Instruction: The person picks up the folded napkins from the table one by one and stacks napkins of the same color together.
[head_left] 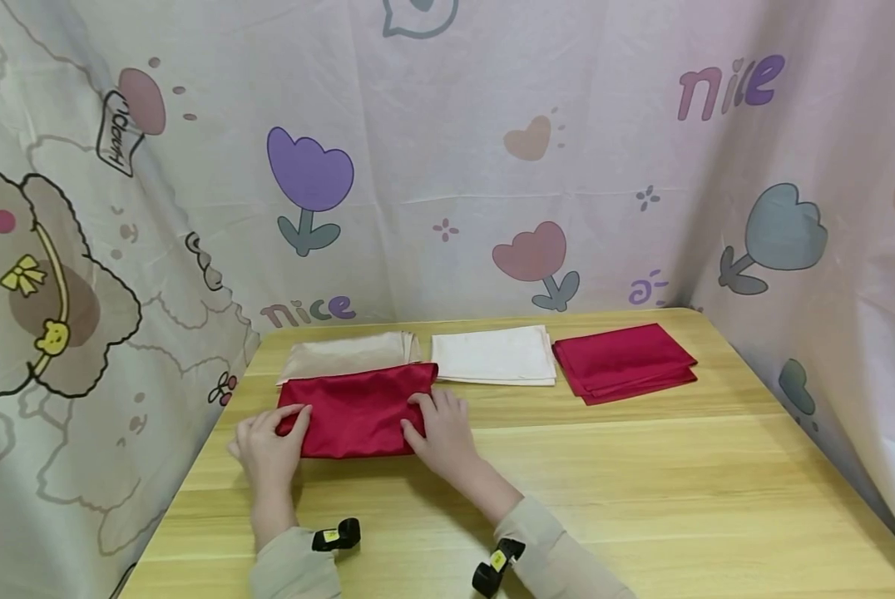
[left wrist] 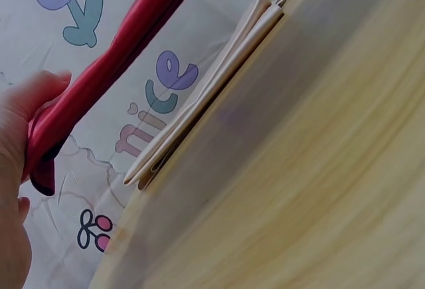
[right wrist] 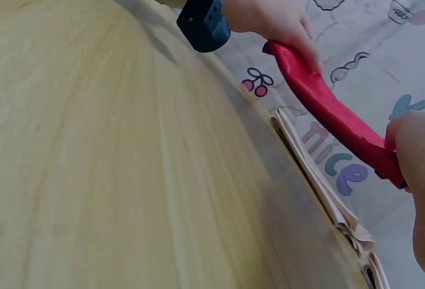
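Red cloth (head_left: 358,408) is folded small and held at both ends by the fingers of the left hand (head_left: 268,445) and right hand (head_left: 440,433), lifted just above the table (head_left: 642,482) near the tan pile (head_left: 346,353), so it looks almost done.

Soft even light, wrist views blurred (motion)

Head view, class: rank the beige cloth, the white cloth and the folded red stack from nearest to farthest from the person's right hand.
From the right hand:
1. Beige cloth, behind it, slightly left.
2. White cloth, behind, slightly right; close to the beige, hard to separate.
3. Folded red stack, far right.
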Demonstrator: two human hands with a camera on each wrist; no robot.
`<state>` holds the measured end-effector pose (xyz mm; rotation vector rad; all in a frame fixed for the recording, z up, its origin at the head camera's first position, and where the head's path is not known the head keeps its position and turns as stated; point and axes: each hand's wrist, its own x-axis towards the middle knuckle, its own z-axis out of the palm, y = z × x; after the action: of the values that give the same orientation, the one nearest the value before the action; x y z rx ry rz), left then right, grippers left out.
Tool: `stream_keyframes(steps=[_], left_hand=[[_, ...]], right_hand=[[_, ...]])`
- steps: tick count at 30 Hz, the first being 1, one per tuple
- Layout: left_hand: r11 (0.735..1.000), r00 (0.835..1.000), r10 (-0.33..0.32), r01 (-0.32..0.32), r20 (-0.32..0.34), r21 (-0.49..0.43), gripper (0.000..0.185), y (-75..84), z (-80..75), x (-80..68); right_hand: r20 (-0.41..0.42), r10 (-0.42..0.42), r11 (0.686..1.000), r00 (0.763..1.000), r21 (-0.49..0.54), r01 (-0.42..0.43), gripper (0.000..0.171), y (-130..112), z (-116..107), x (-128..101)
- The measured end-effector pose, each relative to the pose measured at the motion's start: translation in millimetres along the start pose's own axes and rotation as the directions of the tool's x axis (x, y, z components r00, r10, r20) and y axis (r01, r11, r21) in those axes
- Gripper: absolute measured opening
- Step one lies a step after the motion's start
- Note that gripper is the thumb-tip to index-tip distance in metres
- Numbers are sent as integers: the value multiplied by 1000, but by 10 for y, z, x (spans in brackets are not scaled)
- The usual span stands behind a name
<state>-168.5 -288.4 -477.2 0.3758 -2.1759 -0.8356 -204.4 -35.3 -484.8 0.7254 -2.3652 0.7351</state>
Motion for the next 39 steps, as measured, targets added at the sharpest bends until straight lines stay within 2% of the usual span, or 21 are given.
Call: stream_keyframes(steps=[3, 18, 33, 39], left_hand=[[1000, 1000, 16, -16, -3, 5, 21, 35, 13, -13], [997, 996, 82, -82, 35, -3, 19, 240, 96, -66], [989, 984, 149, -148, 98, -16, 19, 478, 263, -107], [982, 976, 190, -189, 102, -24, 20, 550, 339, -136]], right_hand=[[-1, 7, 1000, 1000, 8, -7, 29, 25, -26, -11], [-126, 19, 999, 992, -27, -22, 27, 181, -153, -73], [-169, 116, 993, 979, -4, -118, 25, 369, -334, -121], [-186, 145, 989, 972, 1, -148, 25, 451, -378, -162]])
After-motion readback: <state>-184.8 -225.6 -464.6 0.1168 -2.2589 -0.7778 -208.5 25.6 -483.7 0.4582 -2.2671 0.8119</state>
